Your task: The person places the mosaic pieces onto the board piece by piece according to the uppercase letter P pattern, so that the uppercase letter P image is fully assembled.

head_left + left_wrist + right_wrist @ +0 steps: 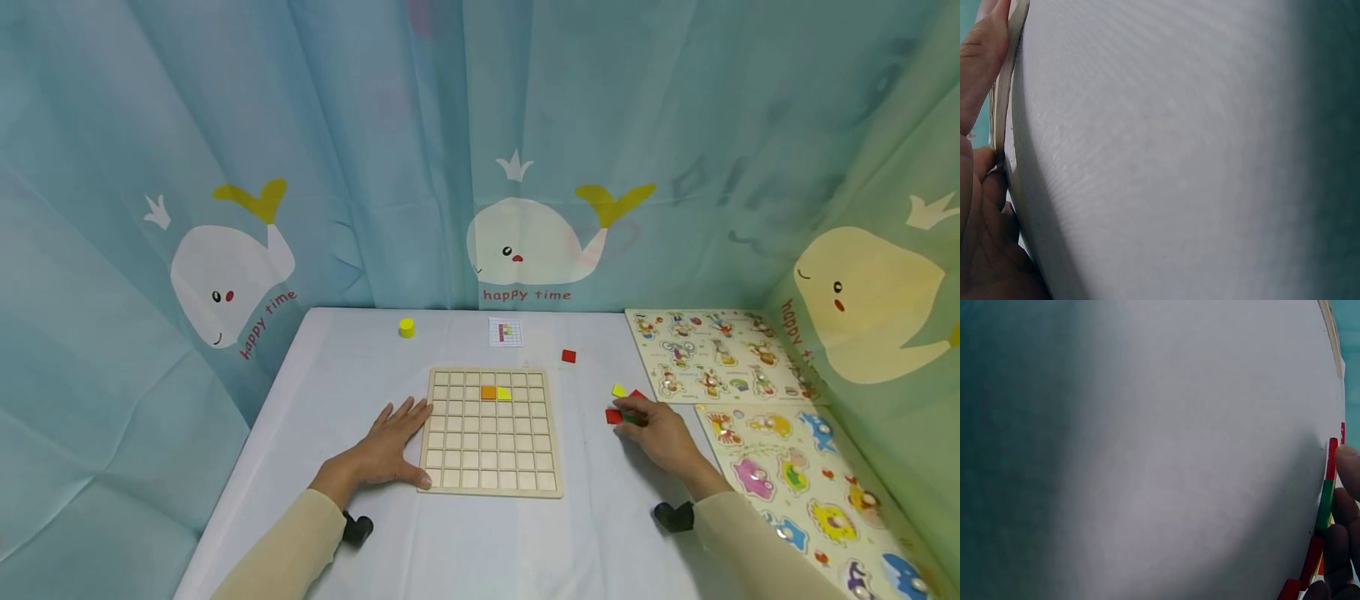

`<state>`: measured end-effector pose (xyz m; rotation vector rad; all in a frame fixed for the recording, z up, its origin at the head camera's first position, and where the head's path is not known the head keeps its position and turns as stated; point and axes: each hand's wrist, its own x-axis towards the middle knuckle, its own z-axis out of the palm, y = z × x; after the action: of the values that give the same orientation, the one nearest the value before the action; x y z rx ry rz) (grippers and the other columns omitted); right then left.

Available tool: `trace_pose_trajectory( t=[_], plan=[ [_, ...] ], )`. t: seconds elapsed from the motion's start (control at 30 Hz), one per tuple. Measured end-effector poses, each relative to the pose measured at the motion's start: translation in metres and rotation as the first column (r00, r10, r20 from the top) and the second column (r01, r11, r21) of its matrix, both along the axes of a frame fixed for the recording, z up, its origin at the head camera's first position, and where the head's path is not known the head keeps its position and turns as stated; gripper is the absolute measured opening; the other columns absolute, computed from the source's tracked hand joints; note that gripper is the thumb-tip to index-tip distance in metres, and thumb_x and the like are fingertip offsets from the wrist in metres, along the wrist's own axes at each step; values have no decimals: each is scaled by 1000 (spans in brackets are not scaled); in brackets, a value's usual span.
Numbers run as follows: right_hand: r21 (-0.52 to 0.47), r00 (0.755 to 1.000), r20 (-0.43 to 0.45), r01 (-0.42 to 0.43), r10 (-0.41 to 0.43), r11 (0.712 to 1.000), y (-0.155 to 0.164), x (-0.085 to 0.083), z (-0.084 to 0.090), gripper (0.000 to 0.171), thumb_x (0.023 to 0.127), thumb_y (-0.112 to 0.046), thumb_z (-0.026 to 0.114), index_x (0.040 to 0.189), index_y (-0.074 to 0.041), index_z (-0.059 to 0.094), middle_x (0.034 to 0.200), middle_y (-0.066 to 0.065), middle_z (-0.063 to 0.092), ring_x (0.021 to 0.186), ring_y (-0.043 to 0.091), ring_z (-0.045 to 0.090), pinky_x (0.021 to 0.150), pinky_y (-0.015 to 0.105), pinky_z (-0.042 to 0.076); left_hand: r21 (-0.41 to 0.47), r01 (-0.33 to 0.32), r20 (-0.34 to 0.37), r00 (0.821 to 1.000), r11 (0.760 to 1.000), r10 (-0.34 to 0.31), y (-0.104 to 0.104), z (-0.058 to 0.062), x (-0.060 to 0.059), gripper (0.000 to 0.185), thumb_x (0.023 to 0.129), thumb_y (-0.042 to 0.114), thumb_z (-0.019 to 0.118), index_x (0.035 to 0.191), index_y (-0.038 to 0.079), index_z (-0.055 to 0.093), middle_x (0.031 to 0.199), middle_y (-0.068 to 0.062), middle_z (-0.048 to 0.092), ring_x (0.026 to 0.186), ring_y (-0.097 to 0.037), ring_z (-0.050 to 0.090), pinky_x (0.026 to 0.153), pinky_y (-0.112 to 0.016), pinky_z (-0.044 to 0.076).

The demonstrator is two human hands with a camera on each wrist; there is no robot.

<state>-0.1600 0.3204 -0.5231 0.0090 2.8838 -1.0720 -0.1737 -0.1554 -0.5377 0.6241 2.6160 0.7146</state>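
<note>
A wooden grid board (489,440) lies on the table, an orange square tile (489,392) and a yellow tile (504,393) side by side in its second row. My left hand (386,450) rests at the board's left edge, fingers spread, thumb over the lower-left corner. To the right, my right hand (660,437) reaches down over a small group of tiles. Its thumb and fingertips are right at a red tile (1332,459) and a green tile (1324,506). Another red tile (637,395) and a yellow tile (618,390) lie just beyond, partly covered by the fingers.
A printed pattern card (506,332) lies behind the board, with a single red tile (569,356) to its right. At the back left stands a yellow cylinder (407,328). Two picture puzzle boards (678,385) line the right side. A whale-print curtain (420,208) encloses the table.
</note>
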Motion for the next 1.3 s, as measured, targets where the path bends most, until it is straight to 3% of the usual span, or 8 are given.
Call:
trace_pose_trajectory(
  t=[0.23,0.43,0.7,0.9,1.0,1.17,1.3],
  plan=[
    [35,999,-26,-22,23,999,-9,-2,-4,38,92,-6,78,129,-5,73,113,14,74,97,26,58,85,37,51,-3,-3,-1,1000,1000,3,0,0,0,130,67,54,95,168,11,26,176,-8,21,166,-29,6,135,-51,-3],
    [76,999,-44,-27,31,997,-17,-5,-1,39,92,-8,80,130,-4,73,117,14,74,105,30,58,90,45,51,11,6,6,1000,1000,-6,0,1,1,130,68,54,95,169,10,25,176,-9,21,166,-30,6,135,-52,-3],
    [117,990,-107,-78,90,990,-18,-10,-1,23,90,-8,81,113,-7,80,115,14,76,110,35,60,94,50,49,-7,-3,5,1000,1000,3,0,2,0,129,69,54,95,169,12,25,177,-6,21,166,-27,5,136,-50,-3],
    [128,992,-73,-92,102,988,-24,-15,1,26,93,-11,79,118,-6,77,118,15,76,113,36,67,98,58,55,8,7,8,1000,1000,-7,-1,2,1,130,69,54,95,169,11,24,177,-8,21,166,-29,6,136,-51,-3],
    [110,995,-68,-71,79,991,-26,-18,2,28,95,-12,76,122,-5,74,116,14,76,108,32,68,94,52,57,8,7,4,1000,1000,-7,-1,1,0,130,68,55,94,169,12,24,177,-7,21,166,-28,6,135,-50,-4],
    [34,996,-87,-23,26,999,-33,-21,4,29,98,-11,71,126,-5,72,109,15,76,92,25,67,72,30,56,14,3,4,1000,1000,-3,0,2,0,130,68,54,95,169,12,24,177,-7,21,166,-29,7,135,-50,-4],
    [-28,995,-93,23,-26,999,-42,-24,7,29,100,-11,70,128,-5,72,113,17,76,95,27,67,72,26,55,18,0,5,1000,1000,0,0,2,1,130,68,54,95,169,11,25,176,-8,21,166,-29,7,135,-51,-4]
  ],
)
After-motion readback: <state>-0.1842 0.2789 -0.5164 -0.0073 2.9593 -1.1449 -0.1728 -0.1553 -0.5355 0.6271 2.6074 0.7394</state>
